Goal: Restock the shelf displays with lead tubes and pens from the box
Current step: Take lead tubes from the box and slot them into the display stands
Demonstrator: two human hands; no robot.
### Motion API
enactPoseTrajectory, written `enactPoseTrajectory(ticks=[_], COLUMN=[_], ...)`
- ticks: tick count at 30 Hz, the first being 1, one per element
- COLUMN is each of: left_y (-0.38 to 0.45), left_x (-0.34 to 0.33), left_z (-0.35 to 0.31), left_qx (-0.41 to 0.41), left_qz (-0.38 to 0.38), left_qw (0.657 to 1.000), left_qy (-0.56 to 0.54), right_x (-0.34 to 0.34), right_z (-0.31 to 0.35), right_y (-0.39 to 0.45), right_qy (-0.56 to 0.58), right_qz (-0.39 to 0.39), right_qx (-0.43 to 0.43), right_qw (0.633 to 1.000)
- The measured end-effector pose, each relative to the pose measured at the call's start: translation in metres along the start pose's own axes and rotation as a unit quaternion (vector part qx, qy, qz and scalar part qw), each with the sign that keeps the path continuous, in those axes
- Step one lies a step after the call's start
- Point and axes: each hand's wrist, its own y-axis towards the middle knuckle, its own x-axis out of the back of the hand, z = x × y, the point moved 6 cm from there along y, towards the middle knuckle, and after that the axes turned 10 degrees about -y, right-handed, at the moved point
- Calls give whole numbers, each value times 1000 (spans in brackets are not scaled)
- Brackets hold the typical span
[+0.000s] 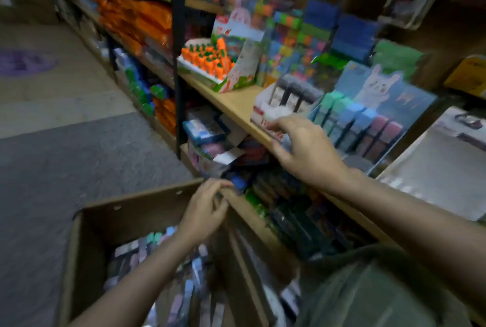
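Two hands work apart. At 2 o'clock the right hand [305, 148] reaches to the wooden shelf [236, 105], fingers curled at the red-and-white display [278, 105]; what they pinch is too blurred to tell. At 7 o'clock the left hand [205, 211] curls over the cardboard box [86, 242], which holds pastel pens [147, 250].
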Motion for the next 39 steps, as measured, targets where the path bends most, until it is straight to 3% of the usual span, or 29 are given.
enactPoseTrajectory(ticks=[3, 6, 9, 13, 16, 21, 27, 30, 35, 39], left_y=[-49, -109, -168, -221, -236, -237, -227, -223, -223, -209], left_x=[27, 50, 57, 47, 36, 31, 19, 14, 14, 22], left_z=[65, 130, 175, 207, 221, 240, 242, 239, 243, 249], left_qx=[160, 333, 452, 562, 590, 594, 603, 598, 578, 535], left_qz=[-62, -139, -190, -228, -218, -223, -172, -185, -235, -271], left_qw=[985, 932, 869, 789, 770, 772, 776, 774, 780, 797], left_qy=[3, -36, -61, -98, -107, -37, 70, 92, 50, -68], right_x=[-67, -151, -229, -308, -347, -384, -400, -405, -421, -430], right_z=[71, 122, 147, 154, 152, 157, 162, 162, 162, 163], right_y=[-18, -47, -85, -128, -143, -145, -123, -109, -92, -94], right_qy=[46, 101, 193, 268, 281, 260, 230, 199, 146, 103], right_qz=[87, 212, 346, 429, 446, 442, 384, 372, 377, 389], right_qx=[75, 78, -5, -147, -211, -231, -203, -198, -181, -172], right_qw=[992, 969, 918, 850, 823, 827, 871, 885, 897, 899])
